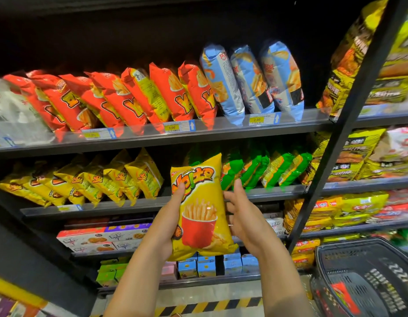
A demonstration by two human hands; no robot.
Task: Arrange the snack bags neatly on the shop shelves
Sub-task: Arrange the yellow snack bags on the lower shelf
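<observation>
A yellow snack bag [199, 209] with a red cup of fries printed on it is upright in front of the second shelf [152, 205]. My left hand [170, 221] grips its left edge, thumb on the front. My right hand [240, 216] is at its right edge with fingers spread behind and beside it. A row of matching yellow bags [102, 179] leans on that shelf to the left. The gap in the row lies just behind the held bag. Green bags [262, 170] stand to its right.
Red bags [120, 99] and light blue bags [251, 81] fill the upper shelf [216, 131]. Boxed goods [102, 239] sit on the lower shelves. A black upright post [335, 143] separates a second rack of yellow packs [349, 60]. A dark shopping basket [367, 275] stands at bottom right.
</observation>
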